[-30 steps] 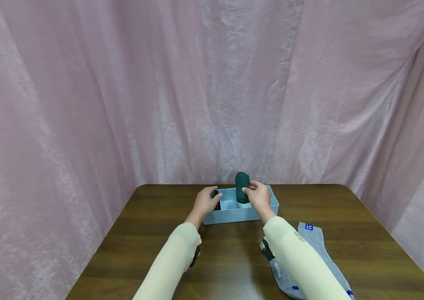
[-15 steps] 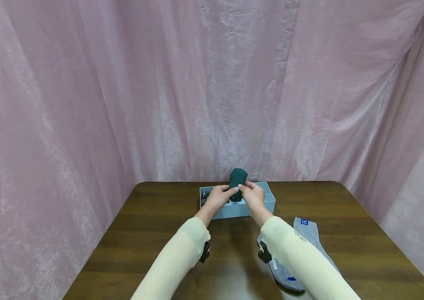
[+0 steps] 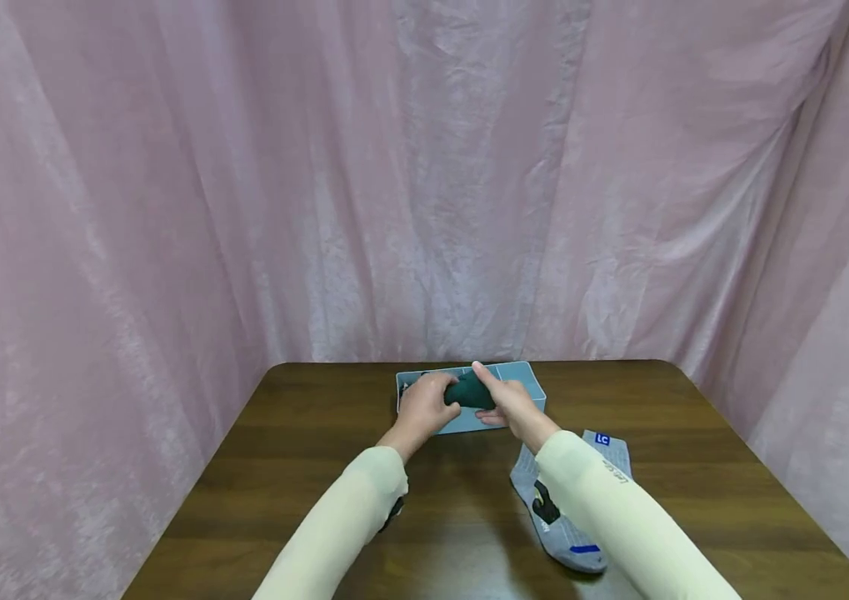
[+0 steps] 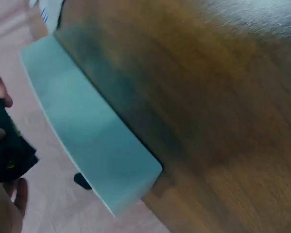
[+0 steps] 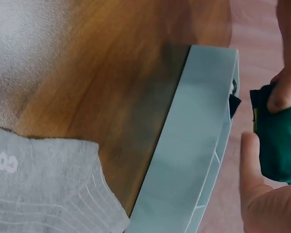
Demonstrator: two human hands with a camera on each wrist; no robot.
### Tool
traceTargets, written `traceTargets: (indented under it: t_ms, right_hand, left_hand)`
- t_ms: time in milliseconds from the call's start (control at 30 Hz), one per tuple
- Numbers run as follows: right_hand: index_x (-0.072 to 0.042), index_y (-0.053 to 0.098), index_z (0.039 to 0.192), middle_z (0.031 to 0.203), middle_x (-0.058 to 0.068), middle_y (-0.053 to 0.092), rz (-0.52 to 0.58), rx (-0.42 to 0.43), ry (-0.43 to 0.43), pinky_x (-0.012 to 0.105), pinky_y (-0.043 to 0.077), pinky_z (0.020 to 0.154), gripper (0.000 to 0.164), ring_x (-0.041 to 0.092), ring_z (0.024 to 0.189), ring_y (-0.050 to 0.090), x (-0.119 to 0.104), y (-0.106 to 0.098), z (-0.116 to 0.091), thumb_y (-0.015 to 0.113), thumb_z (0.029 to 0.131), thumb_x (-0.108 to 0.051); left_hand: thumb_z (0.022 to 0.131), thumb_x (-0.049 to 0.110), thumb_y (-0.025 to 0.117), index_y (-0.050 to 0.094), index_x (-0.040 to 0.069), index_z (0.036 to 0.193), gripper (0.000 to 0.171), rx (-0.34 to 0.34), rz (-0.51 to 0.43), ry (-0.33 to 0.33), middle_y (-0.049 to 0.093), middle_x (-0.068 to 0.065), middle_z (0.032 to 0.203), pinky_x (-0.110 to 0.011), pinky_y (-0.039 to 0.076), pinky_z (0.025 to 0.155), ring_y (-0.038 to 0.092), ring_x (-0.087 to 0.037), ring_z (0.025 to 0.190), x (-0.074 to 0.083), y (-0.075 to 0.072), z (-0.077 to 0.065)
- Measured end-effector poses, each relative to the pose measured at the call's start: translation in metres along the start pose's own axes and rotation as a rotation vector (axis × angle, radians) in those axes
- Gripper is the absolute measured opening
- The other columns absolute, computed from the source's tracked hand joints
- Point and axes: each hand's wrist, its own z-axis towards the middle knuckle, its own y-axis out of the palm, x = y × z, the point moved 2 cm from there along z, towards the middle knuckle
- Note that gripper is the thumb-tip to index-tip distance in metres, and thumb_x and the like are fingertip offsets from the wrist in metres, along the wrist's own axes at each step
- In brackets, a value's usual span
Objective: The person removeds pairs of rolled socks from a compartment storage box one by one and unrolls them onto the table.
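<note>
A rolled dark green sock (image 3: 471, 391) is held up over the light blue box (image 3: 461, 421) in the head view. My left hand (image 3: 424, 408) grips its left end, with the thumb pressed on the cloth in the right wrist view. My right hand (image 3: 510, 404) is at the other end, thumb raised and fingers stretched out beside the roll. A small yellow mark shows on the sock (image 4: 9, 150) in the left wrist view. Dark items lie in the box's left compartment, partly hidden by my left hand.
Grey socks (image 3: 570, 542) with blue marks lie flat on the brown wooden table (image 3: 259, 500), partly under my right sleeve. Dividers split the box (image 5: 184, 131) into compartments. Behind the table's far edge hangs a pink curtain (image 3: 319, 208).
The green sock has gone from upright in my right hand to lying sideways between both hands. My left hand has come from the box to grip it; my right fingers have spread.
</note>
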Motion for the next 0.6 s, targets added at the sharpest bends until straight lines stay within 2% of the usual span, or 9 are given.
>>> traceTargets:
  t_ms: [33,100,200,333,433,533,600]
  right_hand:
    - [0.013,0.048,0.133,0.116,0.029,0.059,-0.002,-0.001,0.009,0.036,0.058,0.076,0.076,0.022,0.072,0.070,0.001,-0.001,0.000,0.061,0.095,-0.051]
    - [0.014,0.050,0.130,0.116,0.026,0.057,-0.010,-0.004,0.019,0.039,0.058,0.081,0.064,0.021,0.074,0.067,0.003,-0.003,0.002,0.061,0.098,-0.041]
    - [0.014,0.052,0.130,0.123,0.028,0.053,-0.030,-0.011,-0.011,0.041,0.056,0.086,0.049,0.026,0.088,0.065,0.007,-0.007,0.005,0.058,0.101,-0.025]
    - [0.012,0.046,0.139,0.138,0.031,0.046,-0.080,-0.045,-0.068,0.042,0.055,0.087,0.050,0.034,0.109,0.059,0.009,-0.015,0.008,0.055,0.102,-0.019]
    - [0.008,0.038,0.147,0.144,0.030,0.042,-0.099,-0.068,-0.091,0.044,0.053,0.090,0.056,0.038,0.116,0.056,0.009,-0.019,0.008,0.056,0.101,-0.019]
    - [0.003,0.037,0.149,0.145,0.028,0.042,-0.104,-0.092,-0.112,0.047,0.050,0.095,0.057,0.036,0.117,0.056,0.010,-0.022,0.008,0.058,0.100,-0.019]
    - [0.000,0.039,0.150,0.146,0.027,0.042,-0.100,-0.112,-0.133,0.048,0.048,0.097,0.057,0.034,0.116,0.058,0.011,-0.024,0.009,0.059,0.100,-0.019]
  left_hand:
    - [0.083,0.020,0.076,0.070,0.015,0.116,0.034,0.006,0.040,0.053,0.069,0.000,0.109,-0.037,0.053,0.081,0.063,-0.018,0.096,0.001,0.002,-0.002]
    - [0.083,0.019,0.075,0.070,0.015,0.118,0.036,0.010,0.061,0.127,0.068,0.000,0.112,-0.038,0.052,0.085,0.062,-0.020,0.101,0.003,0.006,-0.006]
    - [0.088,0.024,0.074,0.068,0.016,0.126,0.040,-0.011,0.014,0.157,0.065,0.000,0.120,-0.039,0.051,0.091,0.060,-0.021,0.110,0.005,0.009,-0.010]
    - [0.100,0.032,0.061,0.063,0.010,0.135,0.041,-0.068,-0.189,0.084,0.061,-0.005,0.132,-0.041,0.047,0.099,0.056,-0.023,0.122,0.005,0.011,-0.012]
    - [0.105,0.031,0.049,0.062,0.007,0.135,0.040,-0.100,-0.345,0.004,0.060,-0.009,0.134,-0.043,0.046,0.102,0.056,-0.025,0.124,0.001,0.012,-0.012]
    - [0.106,0.032,0.048,0.064,0.008,0.132,0.039,-0.140,-0.471,-0.089,0.065,-0.008,0.129,-0.043,0.048,0.098,0.060,-0.024,0.119,-0.003,0.013,-0.013]
    - [0.105,0.034,0.048,0.067,0.010,0.129,0.039,-0.175,-0.556,-0.164,0.068,-0.008,0.118,-0.042,0.051,0.092,0.063,-0.024,0.109,-0.005,0.012,-0.013]
